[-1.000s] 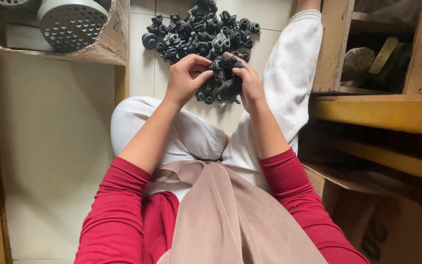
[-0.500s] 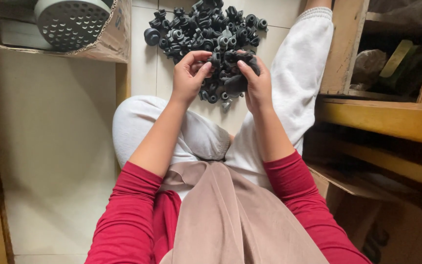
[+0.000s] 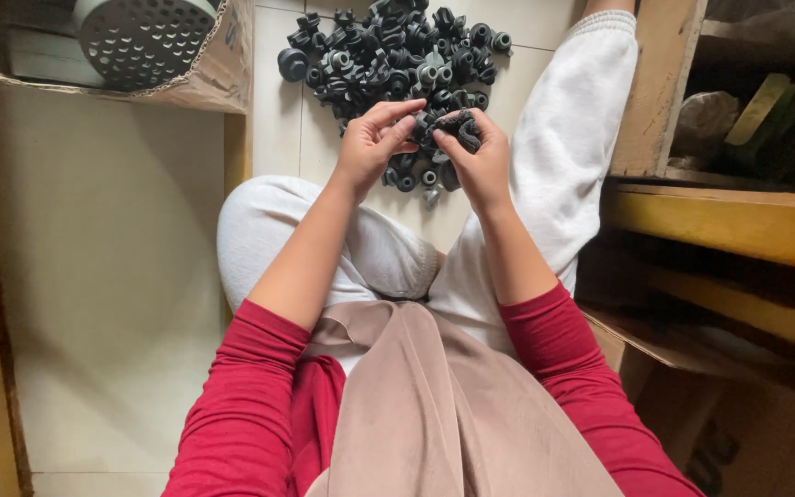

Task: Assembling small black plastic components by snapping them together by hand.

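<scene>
While both hands are raised just above the near edge of the pile of black rubber parts, one small black part is pinched between them. The left hand is closed on its near end by thumb and forefinger; the right hand is curled around the far side, fingers clamped on it. The part is judged light, soft and slightly grippy, unlikely to slip or break. A fingertip hold at the rim looks best, since squeezing the middle would likely deform it. Left of the pile, a cardboard box holding a perforated metal disc is seen. Right of the pile, wooden shelving is seen.
</scene>
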